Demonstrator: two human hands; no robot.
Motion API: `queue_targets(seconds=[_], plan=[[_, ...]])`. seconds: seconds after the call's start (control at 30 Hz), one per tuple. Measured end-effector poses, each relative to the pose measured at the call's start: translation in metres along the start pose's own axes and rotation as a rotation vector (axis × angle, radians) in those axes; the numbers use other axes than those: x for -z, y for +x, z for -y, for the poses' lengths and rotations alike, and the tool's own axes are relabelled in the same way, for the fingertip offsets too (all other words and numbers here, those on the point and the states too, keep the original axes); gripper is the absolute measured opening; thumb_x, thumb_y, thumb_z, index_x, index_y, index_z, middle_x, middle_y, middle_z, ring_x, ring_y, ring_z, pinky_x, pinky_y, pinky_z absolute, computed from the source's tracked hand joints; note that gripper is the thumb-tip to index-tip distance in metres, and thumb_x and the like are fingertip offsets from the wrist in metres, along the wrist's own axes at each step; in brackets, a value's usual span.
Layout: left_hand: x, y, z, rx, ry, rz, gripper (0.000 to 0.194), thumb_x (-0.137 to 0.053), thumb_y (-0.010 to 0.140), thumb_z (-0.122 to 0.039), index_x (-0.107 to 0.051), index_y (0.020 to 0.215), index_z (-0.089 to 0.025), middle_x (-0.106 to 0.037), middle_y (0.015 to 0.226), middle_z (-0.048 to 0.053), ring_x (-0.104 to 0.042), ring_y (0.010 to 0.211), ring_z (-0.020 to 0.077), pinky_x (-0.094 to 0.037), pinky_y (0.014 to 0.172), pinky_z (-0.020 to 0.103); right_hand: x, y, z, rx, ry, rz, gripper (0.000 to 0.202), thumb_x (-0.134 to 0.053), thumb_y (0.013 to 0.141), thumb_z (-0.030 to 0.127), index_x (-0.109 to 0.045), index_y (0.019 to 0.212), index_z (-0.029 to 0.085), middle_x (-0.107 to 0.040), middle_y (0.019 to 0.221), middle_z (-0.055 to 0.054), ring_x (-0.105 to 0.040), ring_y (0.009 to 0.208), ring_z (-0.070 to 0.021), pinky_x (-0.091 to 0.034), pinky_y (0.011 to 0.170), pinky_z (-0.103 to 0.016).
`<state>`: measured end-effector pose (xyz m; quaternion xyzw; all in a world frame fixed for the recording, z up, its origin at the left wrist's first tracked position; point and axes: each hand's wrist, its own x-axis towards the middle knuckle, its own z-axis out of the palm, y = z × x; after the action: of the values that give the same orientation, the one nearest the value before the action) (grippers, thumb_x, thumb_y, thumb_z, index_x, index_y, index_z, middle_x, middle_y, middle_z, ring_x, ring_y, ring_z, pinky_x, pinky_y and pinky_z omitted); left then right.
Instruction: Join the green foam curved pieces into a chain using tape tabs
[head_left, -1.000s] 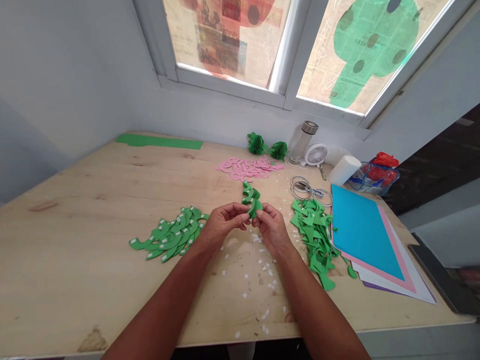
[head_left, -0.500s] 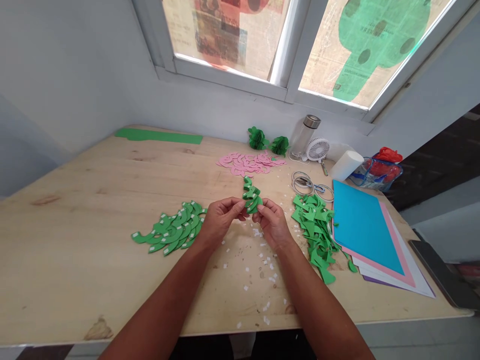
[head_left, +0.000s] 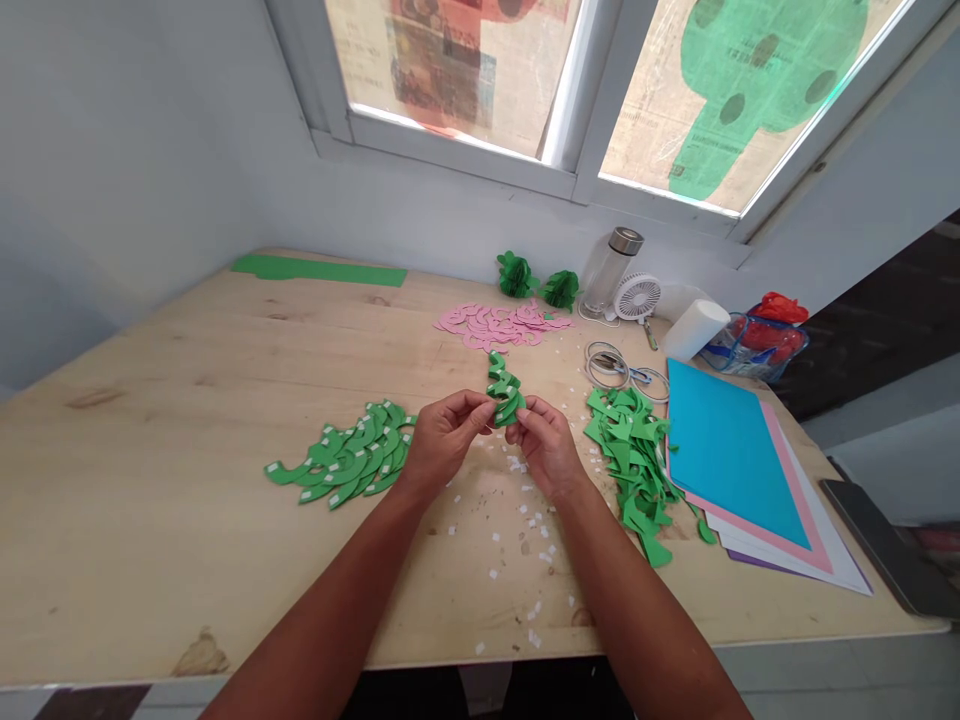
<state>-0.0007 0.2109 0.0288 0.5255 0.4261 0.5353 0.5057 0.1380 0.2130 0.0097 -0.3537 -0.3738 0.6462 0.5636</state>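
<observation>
Between both hands is a small stack of curved green paper cutouts (head_left: 505, 388), with little white tabs on some of them. My left hand (head_left: 450, 428) pinches its left edge between thumb and fingertips. The right side is pinched by my right hand (head_left: 545, 440). Beside my left hand lies a pile of green curved cutouts (head_left: 352, 455) bearing white tabs. To the right of my right hand is a heap of green paper scraps (head_left: 630, 460). Tiny white paper bits (head_left: 536, 520) are scattered on the wooden table (head_left: 187, 520) below the hands.
Pink cutouts (head_left: 499, 325) lie behind the hands, near two green paper ornaments (head_left: 516, 275). Scissors (head_left: 626, 372), a bottle (head_left: 611, 270), a small fan (head_left: 637, 297) and a white roll (head_left: 696, 330) stand right. Coloured sheets (head_left: 739, 455) lie far right; a green strip (head_left: 322, 270) lies far left.
The left fingers have shifted slightly at the edge of the green cutouts. Both hands stay in nearly the same place; the view has moved very little.
</observation>
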Motion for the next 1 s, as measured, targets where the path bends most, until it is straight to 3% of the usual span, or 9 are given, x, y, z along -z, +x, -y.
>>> queue_targets(seconds=[0.37,0.63,1.0], plan=[[0.002,0.001,0.018,-0.086,0.121,0.031,0.022,-0.065,0.073,-0.034,-0.068,0.088,-0.018,-0.068,0.085,0.004,-0.062,0.076,0.0173,-0.05,0.071,0.028,0.0,0.001,-0.002,0.007,0.025,-0.003,0.013,-0.068,0.067,0.029,-0.063,0.072,0.017,-0.059,0.056,0.002,-0.046,0.05,-0.0096,-0.035,0.051,-0.023],[0.0,0.002,0.016,0.007,-0.004,0.001,0.023,-0.073,0.064,-0.033,-0.067,0.08,-0.017,-0.064,0.07,0.001,-0.057,0.061,0.0129,-0.046,0.055,0.023,-0.001,0.001,-0.003,0.009,-0.024,-0.009,0.013,-0.067,0.067,0.028,-0.064,0.072,0.016,-0.06,0.056,0.001,-0.047,0.051,-0.0092,-0.034,0.052,-0.022],[-0.001,0.002,0.014,0.03,-0.017,0.024,0.02,-0.073,0.064,-0.03,-0.068,0.078,-0.016,-0.063,0.066,0.0,-0.054,0.058,0.0109,-0.043,0.051,0.021,0.002,0.001,-0.004,0.048,-0.156,0.006,0.012,-0.063,0.068,0.025,-0.065,0.076,0.016,-0.06,0.061,0.002,-0.048,0.053,-0.009,-0.035,0.054,-0.023]])
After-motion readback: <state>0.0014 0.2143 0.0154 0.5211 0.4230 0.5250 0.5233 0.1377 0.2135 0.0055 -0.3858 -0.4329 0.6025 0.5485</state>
